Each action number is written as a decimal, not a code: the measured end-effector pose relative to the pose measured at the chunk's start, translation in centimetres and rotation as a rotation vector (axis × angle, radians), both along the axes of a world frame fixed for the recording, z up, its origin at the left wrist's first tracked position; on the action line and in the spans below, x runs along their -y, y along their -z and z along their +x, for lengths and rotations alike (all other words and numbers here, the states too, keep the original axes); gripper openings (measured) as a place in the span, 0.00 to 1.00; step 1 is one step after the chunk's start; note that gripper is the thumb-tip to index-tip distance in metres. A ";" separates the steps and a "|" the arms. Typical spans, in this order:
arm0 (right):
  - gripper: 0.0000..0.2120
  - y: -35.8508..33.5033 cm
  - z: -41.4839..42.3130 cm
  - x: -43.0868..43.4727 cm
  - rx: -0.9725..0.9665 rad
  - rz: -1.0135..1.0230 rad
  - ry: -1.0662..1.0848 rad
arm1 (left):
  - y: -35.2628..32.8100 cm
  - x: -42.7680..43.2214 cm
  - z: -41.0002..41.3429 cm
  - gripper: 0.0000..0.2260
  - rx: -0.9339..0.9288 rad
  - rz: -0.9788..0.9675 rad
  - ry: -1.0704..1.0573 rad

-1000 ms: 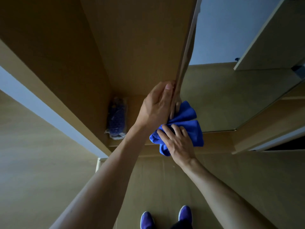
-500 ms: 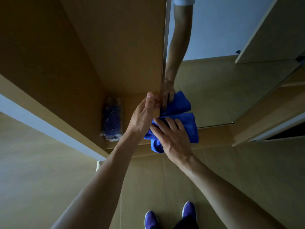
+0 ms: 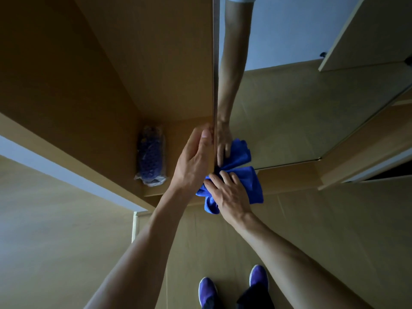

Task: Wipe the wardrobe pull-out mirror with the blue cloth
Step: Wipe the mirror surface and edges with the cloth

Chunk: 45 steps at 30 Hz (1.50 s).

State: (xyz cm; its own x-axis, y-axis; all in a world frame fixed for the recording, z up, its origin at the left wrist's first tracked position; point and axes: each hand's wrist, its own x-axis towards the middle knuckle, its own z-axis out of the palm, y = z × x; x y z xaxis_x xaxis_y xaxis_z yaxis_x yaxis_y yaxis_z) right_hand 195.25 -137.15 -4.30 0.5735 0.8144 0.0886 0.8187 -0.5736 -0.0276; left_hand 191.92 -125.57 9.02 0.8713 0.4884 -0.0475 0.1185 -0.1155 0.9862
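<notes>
- Right hand (image 3: 231, 197) is pressing the bunched blue cloth (image 3: 249, 179) flat against the mirror (image 3: 289, 112), low by its near edge.
- Left hand (image 3: 196, 161) is gripping that edge, holding it steady.
- Cloth looks soft and light; mirror looks hard, slick and breakable, so push gently.
- Wardrobe (image 3: 100, 74) is standing on the left, wood floor (image 3: 44, 241) below.

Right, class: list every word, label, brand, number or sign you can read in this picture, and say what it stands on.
None can be read.
The plastic-wrapped package on the wardrobe floor shows only a blurred dark pattern, no legible label.
The blue cloth, the mirror, the wardrobe panels and the purple shoes carry no visible text.
</notes>
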 end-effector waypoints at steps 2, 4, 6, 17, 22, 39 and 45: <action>0.22 0.1 -0.1 0.4 -0.082 0.005 0.016 | 0.6 0.0 -0.3 0.11 -0.030 0.030 0.029; 0.22 0.5 -0.4 1.0 -0.235 -0.027 0.075 | 1.0 0.4 -0.7 0.10 -0.036 0.052 0.047; 0.20 1.0 -0.7 1.8 -0.471 -0.011 0.222 | 1.3 0.7 -1.0 0.10 -0.040 0.046 0.047; 0.16 2.1 -1.3 2.3 -1.785 0.686 1.061 | 2.5 1.0 -1.3 0.17 -0.102 0.021 0.037; 0.15 0.5 -0.7 0.1 -2.054 0.906 1.164 | 2.8 0.8 -1.4 0.16 -0.093 0.051 0.076; 0.17 -0.8 2.7 0.0 -2.029 1.382 1.392 | 3.0 1.0 -1.0 0.13 -0.063 0.187 0.078; 0.13 -0.2 3.3 0.7 -1.943 1.374 1.389 | 3.6 1.1 -0.9 0.12 -0.028 0.168 0.070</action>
State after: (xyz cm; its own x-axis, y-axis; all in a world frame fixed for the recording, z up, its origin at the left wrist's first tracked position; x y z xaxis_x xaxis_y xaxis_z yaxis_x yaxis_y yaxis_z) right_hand 198.59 -137.86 -4.13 0.4303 0.2279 -0.8734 -0.8577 0.4050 -0.3169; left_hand 191.05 -126.66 5.44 0.9029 0.4298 0.0049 0.1318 -0.2876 0.9486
